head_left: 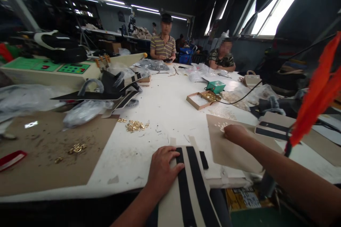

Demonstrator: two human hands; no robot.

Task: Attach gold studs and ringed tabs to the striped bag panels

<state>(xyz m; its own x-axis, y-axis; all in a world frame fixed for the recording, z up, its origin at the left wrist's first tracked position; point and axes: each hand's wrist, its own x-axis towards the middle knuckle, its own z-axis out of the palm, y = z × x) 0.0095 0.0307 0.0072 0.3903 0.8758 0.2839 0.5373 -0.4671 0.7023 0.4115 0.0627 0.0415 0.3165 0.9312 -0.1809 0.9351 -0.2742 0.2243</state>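
A beige panel with two black stripes [190, 184] lies over the near table edge, its lower part towards me. My left hand [166, 166] rests on its upper left part, fingers apart, thumb on a black stripe. My right hand [236, 134] reaches out to the right over a brown sheet [239, 152], its fingers closed beside small pale pieces [220, 125]. What its fingertips hold, if anything, is too small to make out. A small black piece [204, 160] lies to the right of the panel.
Gold metal parts [135, 126] lie in a pile left of centre. A cardboard box [197, 100] and a green device [215, 86] stand further back. An orange-red streamer [317, 92] hangs at right. Two people sit across the white table [165, 106]. Wrapped bags and a machine are at left.
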